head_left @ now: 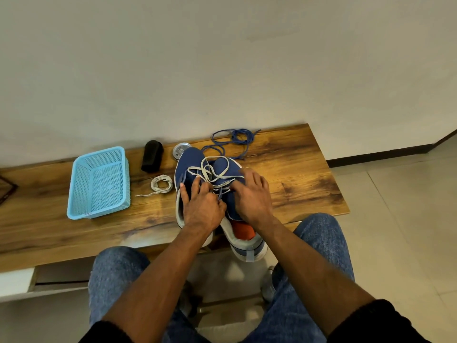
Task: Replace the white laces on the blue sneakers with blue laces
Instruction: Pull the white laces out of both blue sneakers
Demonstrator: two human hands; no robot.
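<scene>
Blue sneakers sit side by side on the wooden bench, toes toward the wall, loose white laces draped over them. The left hand rests on the left shoe, fingers spread and lightly curled at the lacing. The right hand presses on the right shoe; whether either pinches a lace is hidden. Blue laces lie tangled behind. A round tin bears unreadable print.
</scene>
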